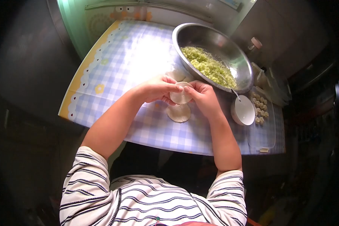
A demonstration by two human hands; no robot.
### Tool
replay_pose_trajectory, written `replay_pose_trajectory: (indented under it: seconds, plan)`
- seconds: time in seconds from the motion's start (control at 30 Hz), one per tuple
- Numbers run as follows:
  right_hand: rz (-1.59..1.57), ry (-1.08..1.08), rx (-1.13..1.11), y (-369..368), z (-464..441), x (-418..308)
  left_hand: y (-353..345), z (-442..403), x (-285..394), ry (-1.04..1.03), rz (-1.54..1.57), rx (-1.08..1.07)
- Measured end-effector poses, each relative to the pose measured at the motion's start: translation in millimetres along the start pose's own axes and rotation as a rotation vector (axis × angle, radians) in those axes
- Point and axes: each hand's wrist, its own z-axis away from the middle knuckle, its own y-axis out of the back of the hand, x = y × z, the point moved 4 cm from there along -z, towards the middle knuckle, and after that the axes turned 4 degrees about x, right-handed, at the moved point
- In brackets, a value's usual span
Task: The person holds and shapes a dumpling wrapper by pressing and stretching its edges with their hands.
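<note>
A round, pale dumpling wrapper is held up between my two hands, over the table. My left hand pinches its upper left edge with thumb and fingers. On the other side, my right hand grips the upper right edge, the two thumbs almost meeting. Right below lie more dumpling wrappers on the checked cloth, partly covered by the held one; I cannot tell how many. Behind my hands is a large metal bowl with chopped green filling in it.
A white bowl with a utensil handle stands right of my right forearm. Beyond it, a clear tray holds several small dumplings. A jar with a pink lid stands at the back right. The blue-checked tablecloth has a yellow border.
</note>
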Motion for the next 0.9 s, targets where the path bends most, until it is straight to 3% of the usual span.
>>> replay_pose_trajectory:
  seconds: [0.3, 0.9]
  plan:
    - [0.012, -0.029, 0.069, 4.0, -2.4, 1.2, 4.4, -0.9, 4.0, -0.051, -0.018, 0.096]
    - [-0.054, -0.013, 0.113, 4.7, -1.4, -1.1, -0.2, -1.5, -1.9, 0.031, 0.018, 0.039]
